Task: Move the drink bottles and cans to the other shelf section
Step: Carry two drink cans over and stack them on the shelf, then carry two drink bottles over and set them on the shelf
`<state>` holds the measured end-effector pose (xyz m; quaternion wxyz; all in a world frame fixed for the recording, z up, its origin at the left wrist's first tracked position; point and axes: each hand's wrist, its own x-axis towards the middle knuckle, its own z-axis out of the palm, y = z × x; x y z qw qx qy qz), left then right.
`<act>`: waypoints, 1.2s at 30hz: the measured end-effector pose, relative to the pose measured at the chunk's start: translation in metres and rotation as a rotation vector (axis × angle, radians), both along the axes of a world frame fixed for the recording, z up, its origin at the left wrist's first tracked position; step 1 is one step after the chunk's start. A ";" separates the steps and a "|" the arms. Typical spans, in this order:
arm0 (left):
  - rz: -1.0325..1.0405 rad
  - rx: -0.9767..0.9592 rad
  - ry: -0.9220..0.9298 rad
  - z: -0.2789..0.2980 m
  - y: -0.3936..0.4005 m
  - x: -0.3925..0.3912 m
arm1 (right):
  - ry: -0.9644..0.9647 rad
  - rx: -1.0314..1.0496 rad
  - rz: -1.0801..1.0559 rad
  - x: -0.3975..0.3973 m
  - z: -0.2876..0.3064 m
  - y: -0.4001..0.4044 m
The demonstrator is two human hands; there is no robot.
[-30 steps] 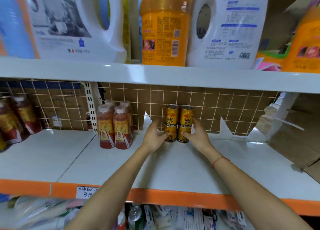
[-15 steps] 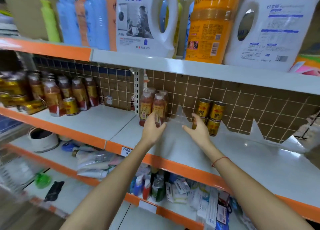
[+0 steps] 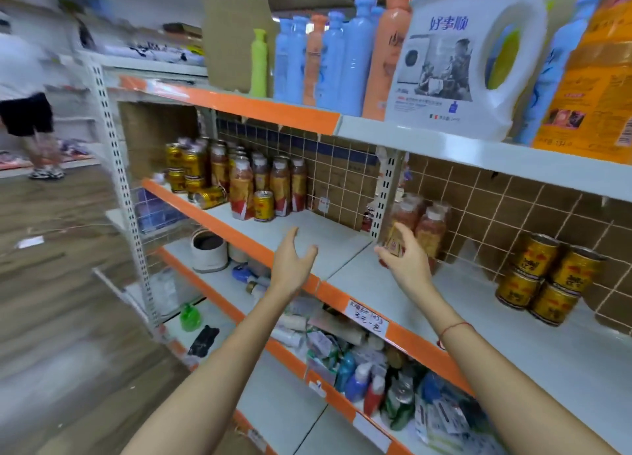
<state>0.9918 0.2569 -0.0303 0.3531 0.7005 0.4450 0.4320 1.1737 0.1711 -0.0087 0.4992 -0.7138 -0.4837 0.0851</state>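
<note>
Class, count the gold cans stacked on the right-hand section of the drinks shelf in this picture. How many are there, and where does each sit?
4: two bottom cans side by side, two top cans stacked on them, against the tiled back wall. More may hide behind.

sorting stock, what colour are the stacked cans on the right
Gold stacked cans with red print, head view.

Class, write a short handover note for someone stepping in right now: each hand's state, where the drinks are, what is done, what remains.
Left hand: open, empty, over the left shelf section.
Right hand: open, in front of the red-labelled plastic drink bottles in the right section; a grip is not visible.
Done: four stacked gold cans and those bottles stand in the right section.
Left: the cluster of bottles and gold cans in the left section, one can lying on its side.
</note>
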 end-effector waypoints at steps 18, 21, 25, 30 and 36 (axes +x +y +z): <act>-0.013 -0.050 -0.031 0.011 0.166 -0.153 | 0.162 0.025 0.037 -0.155 -0.023 0.182; -0.041 -0.045 -0.035 0.007 0.183 -0.162 | 0.160 0.002 0.037 -0.167 -0.026 0.206; -0.070 -0.070 0.005 -0.005 0.212 -0.168 | 0.148 -0.006 0.029 -0.174 -0.030 0.239; -0.050 -0.125 0.035 -0.015 0.260 -0.168 | 0.147 -0.001 0.055 -0.167 -0.031 0.283; -0.064 -0.080 0.066 -0.007 0.315 -0.151 | 0.184 0.018 0.069 -0.140 -0.027 0.328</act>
